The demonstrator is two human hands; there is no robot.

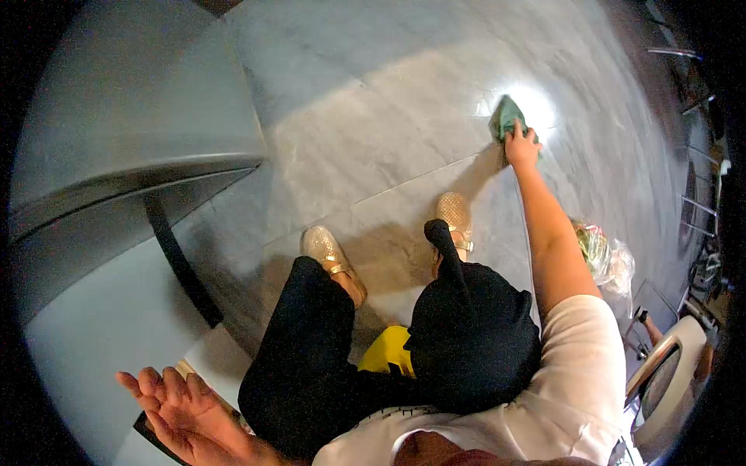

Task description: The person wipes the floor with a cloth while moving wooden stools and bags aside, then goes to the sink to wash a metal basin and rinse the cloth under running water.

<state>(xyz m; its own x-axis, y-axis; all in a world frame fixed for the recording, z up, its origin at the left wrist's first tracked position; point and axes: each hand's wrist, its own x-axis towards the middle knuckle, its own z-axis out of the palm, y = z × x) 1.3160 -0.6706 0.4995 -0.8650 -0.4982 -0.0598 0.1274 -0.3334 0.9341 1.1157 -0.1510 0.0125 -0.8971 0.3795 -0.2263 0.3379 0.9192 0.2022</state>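
My right hand (521, 147) reaches far forward over the grey floor, its fingers bent onto a green cloth (506, 113). The cloth is bunched, and its pointed end sticks out beyond my fingertips beside a bright light reflection. Part of it is hidden under the hand. Low on the left, my left hand (186, 412) is raised with the palm turned up, fingers loosely curled and apart, holding nothing. A pale board-like edge lies partly behind it.
A grey cabinet-like panel (140, 101) stands at the left. Clear plastic bags (610, 260) with contents lie right of my arm. A white-framed chair (672, 373) and metal legs line the right edge. Something yellow (387, 351) shows between my legs; my gold shoes (326, 248) rest on the tiles.
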